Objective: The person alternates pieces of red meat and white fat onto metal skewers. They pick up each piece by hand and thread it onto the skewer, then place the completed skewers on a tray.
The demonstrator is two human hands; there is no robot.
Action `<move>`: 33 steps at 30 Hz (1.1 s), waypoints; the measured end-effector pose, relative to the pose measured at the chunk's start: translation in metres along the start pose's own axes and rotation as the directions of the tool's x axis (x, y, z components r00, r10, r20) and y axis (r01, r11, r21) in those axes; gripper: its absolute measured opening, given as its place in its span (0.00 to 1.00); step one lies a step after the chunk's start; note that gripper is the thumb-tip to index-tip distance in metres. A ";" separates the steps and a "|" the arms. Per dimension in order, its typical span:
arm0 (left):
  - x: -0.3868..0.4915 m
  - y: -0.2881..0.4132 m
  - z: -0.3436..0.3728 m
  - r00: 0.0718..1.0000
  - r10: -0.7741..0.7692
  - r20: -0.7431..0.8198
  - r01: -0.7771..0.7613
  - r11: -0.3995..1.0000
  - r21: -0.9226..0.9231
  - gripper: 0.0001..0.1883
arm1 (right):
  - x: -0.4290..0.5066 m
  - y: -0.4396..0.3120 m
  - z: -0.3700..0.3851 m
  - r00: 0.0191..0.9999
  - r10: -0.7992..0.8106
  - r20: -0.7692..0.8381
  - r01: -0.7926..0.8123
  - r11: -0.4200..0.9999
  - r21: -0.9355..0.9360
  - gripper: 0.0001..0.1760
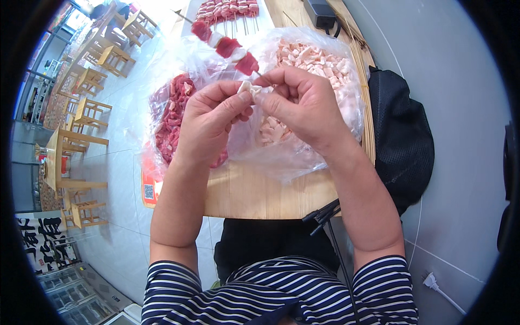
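My left hand (219, 107) pinches a small piece of white fat (249, 88) between thumb and fingers. Right beside it, my right hand (302, 103) grips the lower part of a thin skewer (184, 17) that slants up to the left. Red meat cubes (228, 47) and white fat pieces alternate along it. Whether the skewer's tip has entered the pinched piece cannot be told. Below the left hand lies a clear plastic bag of red meat pieces (168, 134); under and behind the right hand is another bag of pale fat pieces (325, 65).
Finished meat skewers (227, 10) lie on a white tray at the back of the wooden table (260, 195). Bare bamboo sticks (367, 122) run along its right edge, beside a black mesh bag (402, 134). Black cables (323, 215) hang at the front edge. A black power adapter (320, 14) sits far back.
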State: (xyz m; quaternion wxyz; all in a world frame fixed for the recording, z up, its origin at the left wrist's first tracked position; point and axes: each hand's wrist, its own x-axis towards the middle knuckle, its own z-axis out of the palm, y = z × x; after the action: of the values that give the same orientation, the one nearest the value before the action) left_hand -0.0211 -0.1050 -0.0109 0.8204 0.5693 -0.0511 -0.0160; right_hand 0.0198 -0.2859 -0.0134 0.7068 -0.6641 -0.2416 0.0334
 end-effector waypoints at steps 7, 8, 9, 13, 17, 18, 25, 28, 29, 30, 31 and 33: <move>-0.001 0.000 0.001 0.999 0.032 0.033 -0.034 0.999 0.031 0.10 | -0.001 0.003 0.008 0.998 -0.060 -0.033 0.063 0.994 0.092 0.09; -0.001 0.000 0.001 0.999 0.041 0.032 -0.043 0.996 0.072 0.10 | -0.002 0.003 0.008 0.997 -0.063 -0.045 0.067 0.993 0.094 0.09; -0.002 0.000 0.002 0.998 0.049 0.032 -0.053 0.992 0.112 0.10 | -0.002 0.002 0.008 0.995 -0.074 -0.063 0.078 0.995 0.060 0.08; -0.002 -0.002 0.005 0.999 -0.008 -0.035 0.007 0.999 -0.041 0.11 | -0.002 0.000 0.006 0.995 -0.064 -0.072 0.064 0.998 -0.004 0.07; -0.002 -0.002 0.004 0.999 -0.042 -0.027 0.038 0.991 -0.125 0.09 | -0.003 0.000 0.005 0.999 -0.026 -0.028 0.026 1.000 0.011 0.07; -0.002 -0.002 0.004 0.998 -0.052 -0.025 0.047 0.986 -0.158 0.09 | -0.003 0.000 0.006 0.999 -0.031 -0.040 0.032 0.999 0.024 0.06; 0.001 -0.003 0.001 0.997 -0.053 0.057 0.063 0.979 -0.193 0.08 | -0.005 -0.002 0.008 0.997 -0.013 -0.072 0.013 1.000 -0.010 0.05; 0.002 -0.004 0.002 0.999 -0.006 0.036 0.009 0.997 -0.072 0.08 | -0.005 -0.002 0.009 0.998 0.004 -0.064 -0.004 1.000 0.006 0.06; 0.002 -0.004 0.003 1.000 0.014 0.006 -0.014 1.000 0.015 0.08 | -0.005 -0.002 0.008 0.998 0.009 -0.062 -0.008 1.000 0.010 0.07; 0.002 -0.005 0.003 0.999 0.031 -0.028 -0.028 0.995 0.100 0.09 | -0.004 -0.001 0.008 0.999 0.004 -0.054 -0.004 1.000 0.003 0.07; 0.002 -0.005 0.004 0.997 0.065 -0.028 -0.060 0.988 0.141 0.09 | -0.003 -0.001 0.007 0.999 0.000 -0.046 0.000 1.000 -0.003 0.08; 0.002 -0.006 0.004 0.992 0.120 -0.035 -0.110 0.972 0.209 0.09 | -0.003 -0.001 0.007 0.999 0.009 -0.037 -0.009 1.000 -0.009 0.08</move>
State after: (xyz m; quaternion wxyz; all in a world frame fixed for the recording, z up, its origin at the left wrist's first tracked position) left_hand -0.0198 -0.1111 -0.0153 0.7572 0.6479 -0.0658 0.0507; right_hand 0.0141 -0.2809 -0.0132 0.7079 -0.6689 -0.2257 0.0230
